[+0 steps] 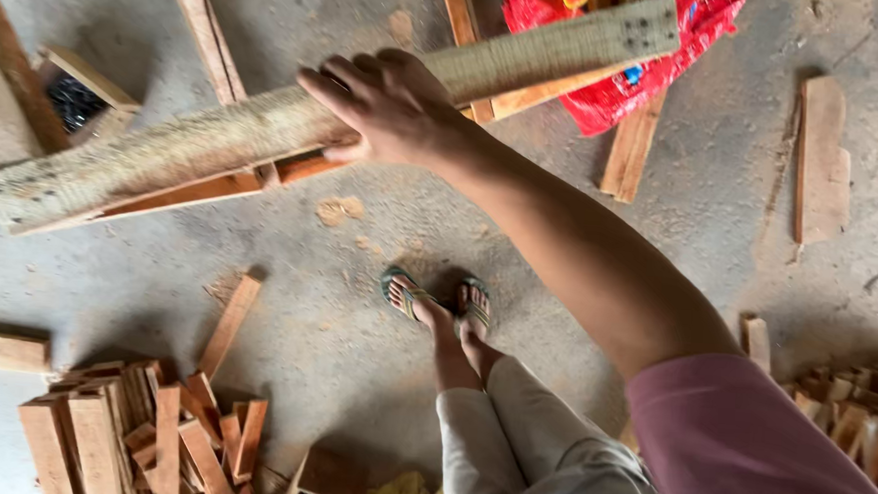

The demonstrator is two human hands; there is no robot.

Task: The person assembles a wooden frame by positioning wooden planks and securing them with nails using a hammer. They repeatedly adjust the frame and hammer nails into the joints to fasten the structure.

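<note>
My right hand point(391, 109) reaches out from the lower right on a bare forearm with a maroon sleeve. Its fingers curl over the upper edge of a long, rough-sawn pale plank point(164, 152). The plank runs slanted from the left side up to the top right, held above the floor. A reddish-brown board point(202, 192) lies right under it. My left hand is out of sight. My feet in green flip-flops point(436, 302) stand on the dusty concrete floor point(353, 353) below the plank.
A heap of short reddish wood offcuts point(139, 432) lies at lower left, with another heap point(851, 409) at the right edge. A red plastic bag point(618, 81) sits at the top, and a flat board point(822, 157) lies at upper right. Loose slats are scattered around.
</note>
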